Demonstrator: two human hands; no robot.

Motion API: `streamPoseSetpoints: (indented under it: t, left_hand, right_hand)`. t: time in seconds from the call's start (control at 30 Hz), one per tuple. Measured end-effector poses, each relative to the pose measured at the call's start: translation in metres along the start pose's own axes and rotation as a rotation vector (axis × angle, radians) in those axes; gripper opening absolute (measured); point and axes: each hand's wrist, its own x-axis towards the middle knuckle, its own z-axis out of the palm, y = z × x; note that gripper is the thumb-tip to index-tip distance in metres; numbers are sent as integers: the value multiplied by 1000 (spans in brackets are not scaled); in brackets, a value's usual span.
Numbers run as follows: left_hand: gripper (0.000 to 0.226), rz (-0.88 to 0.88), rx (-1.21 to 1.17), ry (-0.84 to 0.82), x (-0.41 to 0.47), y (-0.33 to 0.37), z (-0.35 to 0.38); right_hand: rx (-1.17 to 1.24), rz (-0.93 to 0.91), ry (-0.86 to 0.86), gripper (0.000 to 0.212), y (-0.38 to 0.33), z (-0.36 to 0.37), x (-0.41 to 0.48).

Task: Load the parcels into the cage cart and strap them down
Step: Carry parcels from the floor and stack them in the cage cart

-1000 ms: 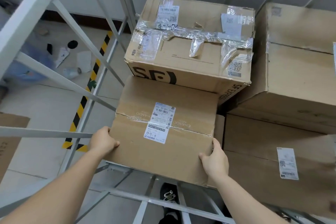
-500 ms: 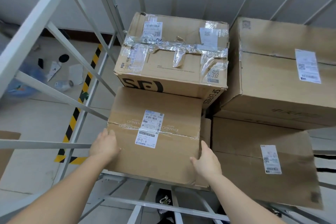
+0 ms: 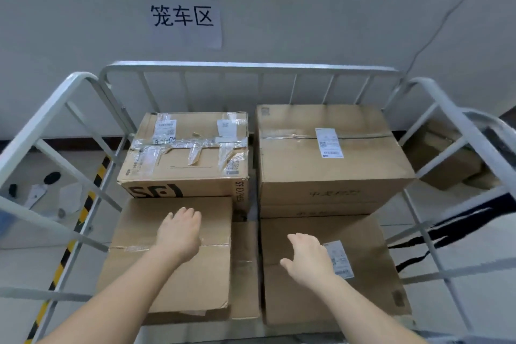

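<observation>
My left hand [image 3: 178, 234]: fingers straight, together, over near-left parcel [image 3: 134, 232].
My right hand [image 3: 310, 260]: fingers loosely spread above near-right parcel [image 3: 368, 248].
Cage cart [image 3: 251, 65]: parcels stacked inside.

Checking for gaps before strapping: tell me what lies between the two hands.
In the head view, between the left hand and right hand: the near-left box, then a narrow strip of a lower box.
</observation>
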Motion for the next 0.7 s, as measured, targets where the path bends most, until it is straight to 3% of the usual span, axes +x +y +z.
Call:
streamPoseSetpoints:
  t: [0.1, 0.37, 0.7]
  left_hand:
    - [50, 46, 20, 50, -8, 40, -42]
    - [34, 234, 52, 226, -36, 164, -171]
    - [29, 475, 153, 426, -9, 307, -297]
  right_hand:
    - [-45, -5, 48, 54, 35, -35, -21]
    - [-52, 36, 203, 58, 142, -149, -92]
    - [-54, 270, 380, 54, 263, -247, -155]
